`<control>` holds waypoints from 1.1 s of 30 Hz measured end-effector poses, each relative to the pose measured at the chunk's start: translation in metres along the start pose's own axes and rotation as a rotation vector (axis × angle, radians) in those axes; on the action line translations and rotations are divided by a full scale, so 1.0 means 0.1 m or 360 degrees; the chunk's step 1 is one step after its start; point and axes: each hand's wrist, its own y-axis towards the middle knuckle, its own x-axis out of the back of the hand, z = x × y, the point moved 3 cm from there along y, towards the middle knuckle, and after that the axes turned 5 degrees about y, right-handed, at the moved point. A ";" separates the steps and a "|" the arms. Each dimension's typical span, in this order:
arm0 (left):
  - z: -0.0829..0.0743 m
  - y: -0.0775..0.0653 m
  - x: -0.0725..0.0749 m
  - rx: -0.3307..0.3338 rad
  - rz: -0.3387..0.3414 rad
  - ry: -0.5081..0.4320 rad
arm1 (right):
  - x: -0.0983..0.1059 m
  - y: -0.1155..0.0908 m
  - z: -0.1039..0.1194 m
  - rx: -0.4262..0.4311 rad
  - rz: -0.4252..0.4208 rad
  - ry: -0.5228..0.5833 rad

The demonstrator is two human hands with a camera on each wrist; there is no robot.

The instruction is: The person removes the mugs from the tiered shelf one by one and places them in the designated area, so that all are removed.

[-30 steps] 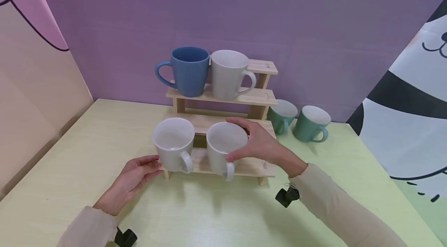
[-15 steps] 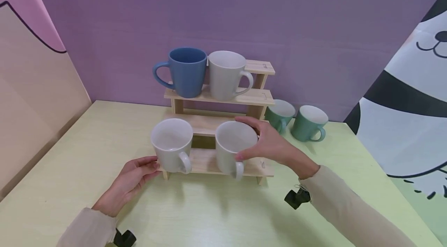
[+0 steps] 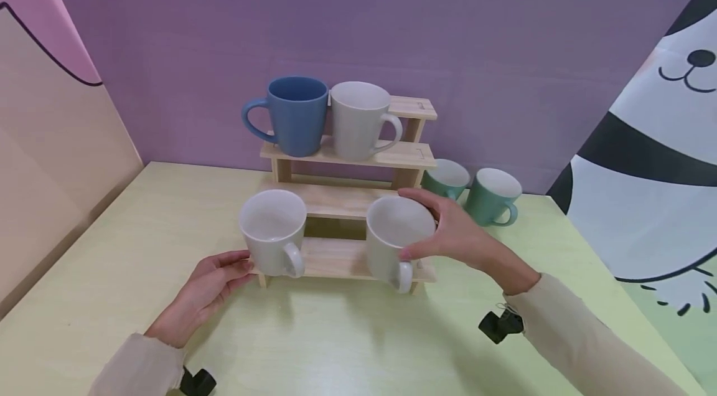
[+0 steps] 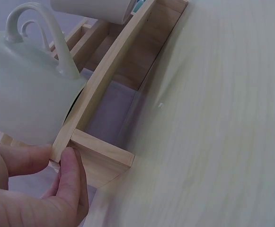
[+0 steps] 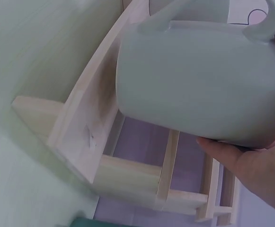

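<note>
My right hand [image 3: 456, 237] grips a white mug [image 3: 385, 249] by its side, thumb at the front near the handle and fingers round the back. The mug's base is right over the lowest board of a stepped wooden shelf rack [image 3: 333, 258], toward its right end. In the right wrist view the same mug [image 5: 199, 80] overlaps that board. My left hand [image 3: 198, 293] pinches the left end of the lowest board; the left wrist view shows thumb and fingers [image 4: 70, 175] on either side of it. A second white mug [image 3: 267, 253] stands on the board beside that hand.
Higher on the rack stand a blue mug [image 3: 297, 125] and another white mug [image 3: 355, 122]. Two green mugs with white insides, one [image 3: 484, 203] behind my right hand, stand on the table [image 3: 112, 246] right of the rack. A purple backdrop [image 3: 493, 60] rises behind.
My right hand has carried its white mug to the right along the lowest board, widening the gap to the other white mug. My left hand keeps its pinch on the board's end.
</note>
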 end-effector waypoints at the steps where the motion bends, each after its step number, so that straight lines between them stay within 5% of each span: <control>1: 0.00 0.00 0.00 -0.0001 -0.0003 0.0000 | 0.01 -0.01 -0.01 -0.0001 -0.0002 0.0000; 33: 0.01 0.01 0.02 -0.0008 0.0019 -0.0011 | 0.54 -0.44 -0.14 -0.0060 -0.0201 -0.0183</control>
